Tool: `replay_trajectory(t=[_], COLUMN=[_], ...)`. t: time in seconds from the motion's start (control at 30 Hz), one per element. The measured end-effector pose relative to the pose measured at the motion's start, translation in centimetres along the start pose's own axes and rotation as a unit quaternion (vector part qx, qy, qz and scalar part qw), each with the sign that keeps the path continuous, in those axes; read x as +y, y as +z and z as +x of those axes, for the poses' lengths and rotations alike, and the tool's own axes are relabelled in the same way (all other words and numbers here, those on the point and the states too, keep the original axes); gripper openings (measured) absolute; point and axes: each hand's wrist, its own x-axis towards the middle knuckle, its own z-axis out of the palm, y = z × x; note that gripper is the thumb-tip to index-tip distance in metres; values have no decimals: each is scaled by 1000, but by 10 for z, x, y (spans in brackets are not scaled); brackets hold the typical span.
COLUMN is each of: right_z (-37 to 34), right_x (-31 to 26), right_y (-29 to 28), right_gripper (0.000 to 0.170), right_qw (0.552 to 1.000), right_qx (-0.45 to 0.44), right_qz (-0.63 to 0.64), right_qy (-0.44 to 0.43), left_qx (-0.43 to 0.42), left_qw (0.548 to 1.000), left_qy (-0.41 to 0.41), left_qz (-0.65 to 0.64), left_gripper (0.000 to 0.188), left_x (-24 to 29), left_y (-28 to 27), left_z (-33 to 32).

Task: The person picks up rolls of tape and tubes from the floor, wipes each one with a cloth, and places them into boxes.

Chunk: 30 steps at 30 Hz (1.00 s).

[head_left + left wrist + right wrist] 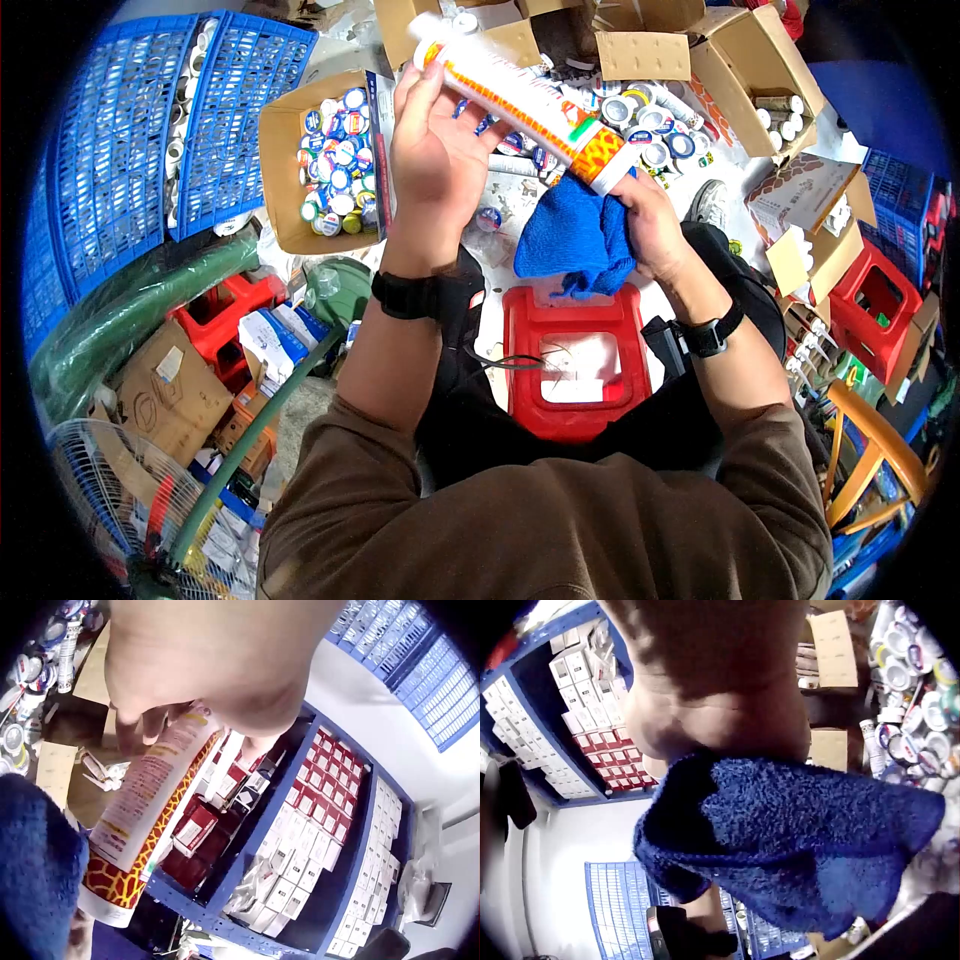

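A white caulk tube (530,100) with an orange giraffe-like pattern slants between both hands in the head view. My left hand (436,160) holds its upper end, palm turned up. In the left wrist view, the fingers (154,724) lie behind the tube (154,799) and the thumb is on its other side. My right hand (655,225) grips a blue cloth (572,235) at the tube's lower, patterned end. The cloth (795,840) hangs down from that hand in the right wrist view and hides its fingertips.
An open carton (275,200) of round caps stands at the left, beside blue crates (230,120). Loose caps and tubes (655,125) lie ahead on the floor, with open cartons (750,70) behind. A red stool (525,390) stands between the legs; a fan (100,480) is lower left.
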Motion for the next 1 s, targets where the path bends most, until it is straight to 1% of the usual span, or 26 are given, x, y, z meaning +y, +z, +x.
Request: replay_trajectory(t=[0.03, 0.07, 0.13, 0.17, 0.2, 0.23, 0.27, 0.37, 0.43, 0.53, 0.57, 0.6, 0.63, 0.67, 0.7, 0.73, 0.77, 0.8, 0.83, 0.87, 0.9, 0.93, 0.97, 1.0], right_z=[-2, -2, -4, -5, -6, -7, -7, -6, -4, -4, -3, -1, 2, 0, -2, -1, 3, 9, 10, 13, 17, 16, 8, 4], right_x=[-4, -10, -17, -17, -16, -15, -15, -14, -14, -13, -12, -13, -19, -30, -52, -54, -53, -53, -58, -51, -42, -43, -43, -42], right_y=[4, 4, 2, 5, 9, 11, 10, 4, -1, 0, -2, -2, -1, 0, 8, 1, -11, -15, -14, -17, -20, -12, 0, 9], right_gripper=[29, 29, 33, 33, 34, 35, 35, 36, 36, 36, 36, 36, 38, 38, 36, 36, 35, 34, 30, 33, 37, 53, 61, 63], right_qw=[996, 996, 986, 986, 988, 989, 989, 985, 974, 982, 982, 994, 946, 893, 841, 784, 715, 707, 740, 779, 799, 902, 932, 950], right_qx=[11, 10, -54, -54, -34, -14, -13, -27, -85, -68, -70, -80, -84, -120, -120, -71, -19, 30, 69, 101, 128, 48, -18, -76], right_qz=[82, 82, 124, 123, 127, 131, 131, 148, 186, 153, 151, -77, -303, -432, -525, -617, -699, -705, -667, -593, -503, -317, -200, -134], right_qy=[45, 45, 93, 94, 79, 63, 63, 80, 93, 84, 83, 3, -82, -43, 47, 10, -28, -57, -50, -180, -305, -288, -301, -272], left_qx=[2, -2, 13, 27, 19, 20, 15, 10, 9, 11, 32, 49, 33, 31, 31, 32, 23, -18, -59, -108, -122, -134, -145, -123], left_qw=[1000, 1000, 999, 999, 999, 999, 998, 997, 997, 997, 996, 993, 990, 992, 993, 991, 991, 993, 993, 990, 985, 977, 968, 966], left_qy=[8, 9, 19, 29, 40, 39, 45, 51, 52, 55, 59, 66, 105, 90, 73, 48, 42, 25, 8, 15, 6, -21, -48, -91], left_qz=[8, 10, 22, 34, 31, 31, 41, 54, 57, 44, 64, 83, 88, 88, 87, 124, 126, 116, 106, 94, 123, 163, 201, 210], left_gripper=[38, 44, 47, 51, 57, 57, 56, 56, 56, 57, 53, 50, 47, 44, 41, 36, 41, 46, 51, 64, 81, 88, 96, 103], left_x=[0, -2, -5, -6, -7, -8, -8, -9, -10, -12, -13, -13, -17, -16, -10, -2, 2, 6, 9, 9, 5, -1, -7, -8], left_y=[3, 1, 2, 2, 2, 3, 4, 3, 2, 3, 6, 11, 7, 3, -1, 0, 3, 5, 7, 11, 12, 8, 5, 14], left_z=[0, 3, 4, 3, 4, 4, 4, 5, 6, 4, 2, 3, 8, 10, 8, 4, 0, -3, -7, -12, -18, -22, -27, -35])
